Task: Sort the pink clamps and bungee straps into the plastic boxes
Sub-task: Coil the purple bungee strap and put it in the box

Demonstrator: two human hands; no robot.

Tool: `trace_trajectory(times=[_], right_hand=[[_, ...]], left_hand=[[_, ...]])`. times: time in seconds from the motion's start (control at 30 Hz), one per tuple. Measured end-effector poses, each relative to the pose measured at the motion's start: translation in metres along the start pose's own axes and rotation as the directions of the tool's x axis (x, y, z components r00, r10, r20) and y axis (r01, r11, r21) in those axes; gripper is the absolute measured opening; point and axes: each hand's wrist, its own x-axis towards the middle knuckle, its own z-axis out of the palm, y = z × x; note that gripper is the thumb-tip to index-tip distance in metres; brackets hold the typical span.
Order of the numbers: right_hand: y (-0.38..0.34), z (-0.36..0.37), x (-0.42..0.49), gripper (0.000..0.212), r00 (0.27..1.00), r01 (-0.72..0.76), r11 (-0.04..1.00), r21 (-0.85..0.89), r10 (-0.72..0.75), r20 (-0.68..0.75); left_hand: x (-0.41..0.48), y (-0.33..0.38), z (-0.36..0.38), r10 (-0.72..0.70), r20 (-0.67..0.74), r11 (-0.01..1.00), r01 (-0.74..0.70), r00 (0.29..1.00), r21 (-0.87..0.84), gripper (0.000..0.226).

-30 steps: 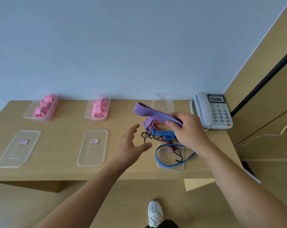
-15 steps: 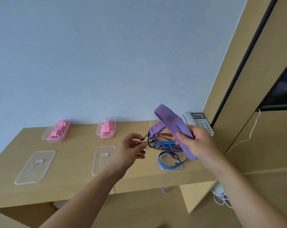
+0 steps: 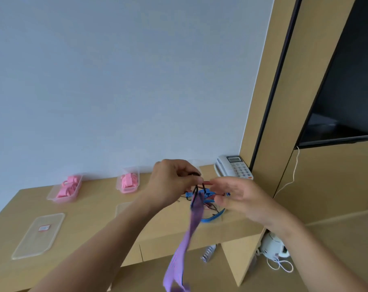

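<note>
Flipped down since before, one strap hangs toward 6 o'clock between my hands; left hand pinches the hooks, right hand pinches the bundle.

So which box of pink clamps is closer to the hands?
The right-hand box, just beside the left hand; the other box sits farther left.

The purple-striped strap hanging below the hands is blurring and running off the bottom edge. The black hooks the left hand is pinching are tangling too finely to count. The right hand is hiding part of the strap bundle it is gripping. The left forearm is covering most of a clear lid.
</note>
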Motion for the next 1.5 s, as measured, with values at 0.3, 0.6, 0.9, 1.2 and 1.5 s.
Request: trace_trajectory(times=[0.3,0.6,0.9,1.2,1.5], right_hand=[[-0.001,0.016,0.008,0.064,0.975,-0.06,0.979,-0.194,0.015,-0.223],[0.022,0.007,0.008,0.013,0.875,0.094,0.945,-0.313,-0.228,-0.426],[0.031,-0.04,0.001,0.01,0.873,0.228,0.963,-0.144,-0.268,-0.408],[0.021,-0.067,0.021,0.006,0.934,0.228,0.963,-0.142,-0.257,-0.249],[0.009,-0.087,0.029,0.018,0.915,0.258,0.938,0.231,-0.161,-0.371]], left_hand=[[-0.001,0.029,0.028,-0.045,-0.171,0.998,0.05,0.984,0.023,0.016],[0.007,0.041,0.061,-0.127,-0.308,0.99,0.099,0.943,-0.103,0.01],[0.023,0.035,0.086,-0.096,-0.329,0.992,0.117,0.939,0.044,0.014],[0.035,0.059,0.098,-0.018,-0.205,0.997,0.003,0.979,-0.074,0.021],[0.026,0.041,0.111,-0.155,-0.005,0.961,0.149,0.988,-0.235,0.025]])
